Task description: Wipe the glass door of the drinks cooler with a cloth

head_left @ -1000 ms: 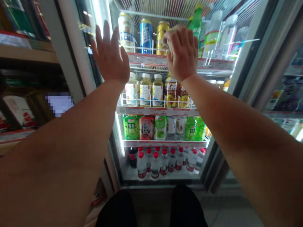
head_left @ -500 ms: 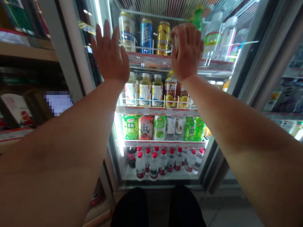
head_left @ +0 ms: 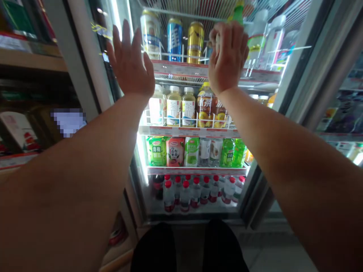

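Observation:
My left hand (head_left: pixel 132 62) is raised with fingers spread, palm turned to what looks like the glass front of a lit drinks cooler (head_left: pixel 244 211), at its upper left. My right hand (head_left: pixel 228 56) is bent closed at the upper shelf's level. Something pale and small shows between its thumb and fingers, but its kind is hidden. Between the hands, behind the front, stand a white can (head_left: pixel 151 36), a blue can (head_left: pixel 174 39) and a gold can (head_left: pixel 195 42). A green-topped bottle (head_left: pixel 238 13) shows just above my right hand.
Lower shelves hold tea bottles (head_left: pixel 173 107), green drink bottles (head_left: pixel 227 153) and several red-capped water bottles (head_left: pixel 185 196). A metal door frame (head_left: pixel 297 90) runs down the right. Wooden shelving (head_left: pixel 34 58) with goods stands at left. My dark-clothed legs (head_left: pixel 154 247) show below.
My right hand has shifted a little to the right and slightly up across the cooler front, still closed. My left hand stays nearly in place, fingers spread.

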`<state>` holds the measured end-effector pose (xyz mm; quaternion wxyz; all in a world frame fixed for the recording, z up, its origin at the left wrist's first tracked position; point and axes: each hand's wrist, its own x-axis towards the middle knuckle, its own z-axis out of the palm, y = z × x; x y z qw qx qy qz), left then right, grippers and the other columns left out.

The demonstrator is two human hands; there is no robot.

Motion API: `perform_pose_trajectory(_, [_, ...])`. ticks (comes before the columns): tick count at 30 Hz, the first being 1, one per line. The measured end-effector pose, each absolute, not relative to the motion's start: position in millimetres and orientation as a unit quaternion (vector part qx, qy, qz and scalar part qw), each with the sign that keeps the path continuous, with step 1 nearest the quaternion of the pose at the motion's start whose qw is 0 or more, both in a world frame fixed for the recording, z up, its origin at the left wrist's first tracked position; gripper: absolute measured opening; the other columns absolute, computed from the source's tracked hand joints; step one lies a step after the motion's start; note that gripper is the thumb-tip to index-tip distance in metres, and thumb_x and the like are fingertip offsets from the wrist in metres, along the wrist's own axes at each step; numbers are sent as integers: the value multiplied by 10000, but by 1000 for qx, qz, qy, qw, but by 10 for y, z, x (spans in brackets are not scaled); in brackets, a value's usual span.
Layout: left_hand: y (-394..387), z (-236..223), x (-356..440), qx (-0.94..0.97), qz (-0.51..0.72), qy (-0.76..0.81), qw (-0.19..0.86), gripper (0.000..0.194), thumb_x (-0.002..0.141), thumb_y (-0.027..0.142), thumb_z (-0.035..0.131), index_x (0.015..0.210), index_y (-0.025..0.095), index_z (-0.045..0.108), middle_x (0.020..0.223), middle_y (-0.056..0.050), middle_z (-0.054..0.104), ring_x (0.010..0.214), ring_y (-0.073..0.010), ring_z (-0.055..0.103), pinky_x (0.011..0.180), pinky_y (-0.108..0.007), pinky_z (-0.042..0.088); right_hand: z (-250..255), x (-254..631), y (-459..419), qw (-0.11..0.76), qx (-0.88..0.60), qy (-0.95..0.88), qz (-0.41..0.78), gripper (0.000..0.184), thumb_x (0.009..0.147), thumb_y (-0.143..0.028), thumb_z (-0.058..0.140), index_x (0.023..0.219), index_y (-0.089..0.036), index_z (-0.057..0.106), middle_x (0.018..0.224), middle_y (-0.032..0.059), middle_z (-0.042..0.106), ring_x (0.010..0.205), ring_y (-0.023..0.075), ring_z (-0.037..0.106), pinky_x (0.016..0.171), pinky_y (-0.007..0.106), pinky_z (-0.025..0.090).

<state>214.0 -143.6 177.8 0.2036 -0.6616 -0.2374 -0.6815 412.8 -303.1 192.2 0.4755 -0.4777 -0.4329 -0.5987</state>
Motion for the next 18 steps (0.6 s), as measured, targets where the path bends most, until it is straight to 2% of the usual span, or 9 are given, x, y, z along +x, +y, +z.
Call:
perform_pose_trajectory(4, [-1562, 1733, 2105, -682, -668, -225, 196, 717, 1047, 594, 223, 1619, 193, 381, 1724, -39, 274, 1622, -203, 121, 1324, -507, 64, 1876, 4119, -3092, 301, -450, -573, -615, 383, 934, -166, 509, 1271, -271, 657, 1387, 98, 638, 1261, 338, 537, 1053, 484, 426])
perform_pose_trajectory(5, [-1583, 1728, 2100, -683, -668, -222, 193, 707, 1053, 585, 227, 1620, 190, 377, 1725, -41, 270, 1623, -204, 117, 1320, -510, 55, 1868, 4116, -3102, 291, -449, -582, -613, 375, 944, -179, 497, 1265, -289, 656, 1386, 91, 641, 1257, 336, 543, 1054, 484, 429])
perform_pose_trajectory(6, [-1595, 1727, 2097, -685, -668, -222, 187, 701, 1055, 582, 237, 1623, 193, 371, 1728, -34, 262, 1623, -203, 110, 1320, -507, 42, 1866, 4115, -3104, 309, -453, -572, -610, 374, 953, -183, 480, 1265, -296, 653, 1385, 91, 641, 1259, 332, 546, 1062, 483, 427])
perform_pose_trajectory(9, [-1587, 1740, 2105, -684, -671, -235, 161, 712, 1015, 608, 296, 1625, 248, 375, 1730, 32, 248, 1625, -184, 89, 1334, -456, 7, 1882, 4122, -3075, 450, -474, -461, -601, 398, 953, -168, 430, 1265, -284, 648, 1374, 117, 635, 1279, 340, 541, 1087, 507, 413])
perform_pose_trajectory(11, [-1567, 1752, 2113, -682, -672, -241, 161, 727, 993, 622, 292, 1621, 266, 383, 1725, 47, 254, 1623, -172, 94, 1340, -426, 12, 1890, 4129, -3052, 502, -474, -414, -593, 411, 944, -159, 401, 1241, -300, 646, 1367, 115, 639, 1291, 338, 536, 1090, 526, 414])
perform_pose_trajectory(15, [-1551, 1760, 2112, -682, -660, -260, 175, 732, 997, 581, 272, 1631, 229, 371, 1729, 22, 250, 1625, -193, 93, 1339, -461, 26, 1877, 4133, -3035, 448, -476, -472, -592, 392, 931, -175, 428, 1168, -405, 639, 1351, 43, 654, 1265, 300, 535, 1071, 480, 432])
perform_pose_trajectory(18, [-1558, 1749, 2099, -703, -624, -248, 234, 742, 980, 554, 370, 1648, 233, 350, 1745, 38, 181, 1628, -212, 27, 1342, -475, 23, 1877, 4137, -3019, 426, -481, -482, -595, 406, 921, -170, 464, 1245, -344, 638, 1383, 66, 632, 1277, 298, 515, 1101, 474, 394])
